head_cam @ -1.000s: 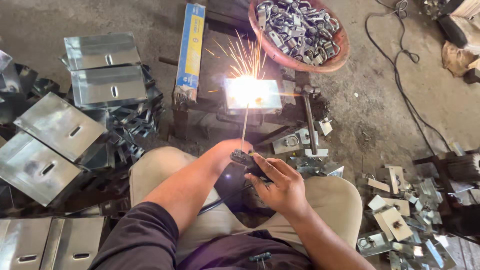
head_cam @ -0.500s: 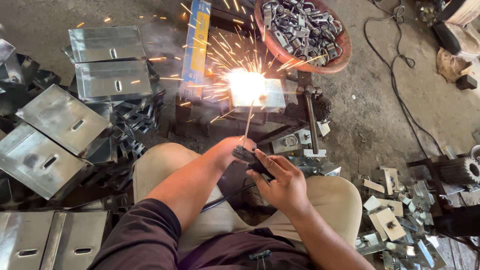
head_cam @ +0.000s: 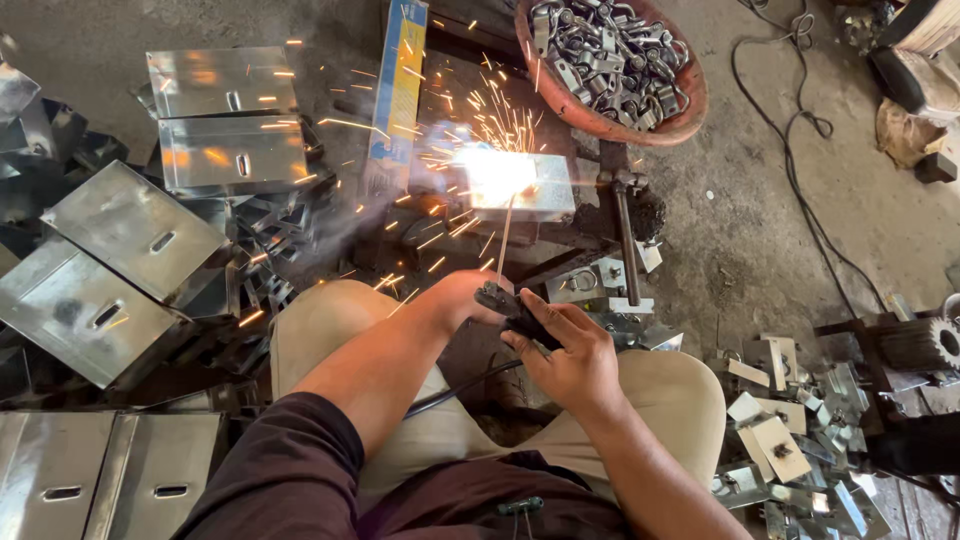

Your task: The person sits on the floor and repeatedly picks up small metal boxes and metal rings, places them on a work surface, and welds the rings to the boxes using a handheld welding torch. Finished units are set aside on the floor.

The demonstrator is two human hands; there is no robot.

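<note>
Sparks fly from a small galvanised metal box (head_cam: 520,185) as a seated person welds it on a dark, low work stand (head_cam: 590,240) just beyond their knees. A thin welding rod (head_cam: 504,240) runs from the glare at the box's near edge down to the black electrode holder (head_cam: 515,312). Both hands are closed around that holder: the left hand (head_cam: 462,298) wraps its upper end, the right hand (head_cam: 570,355) grips the handle lower down, and a dark cable (head_cam: 460,385) trails from it across the lap.

The holder looks stiff and light enough to steer, and its insulated handle appears the only safe place to take hold. The rod seems thin and likely whippy, and would be hot near the tip. The box appears rigid, sharp-edged sheet steel, probably too hot to touch near the seam; its far corners look the safer grip.

Just behind the stand stands a blue and yellow carton (head_cam: 398,95) on end, and beyond it a reddish basin (head_cam: 690,100) heaped with metal shackles. To the person's left lie stacks of slotted sheet-metal covers (head_cam: 135,230). A hammer (head_cam: 625,235) rests beside the box. Small metal brackets (head_cam: 770,440) litter the ground on the right, where a black cable (head_cam: 800,130) snakes over bare concrete.
</note>
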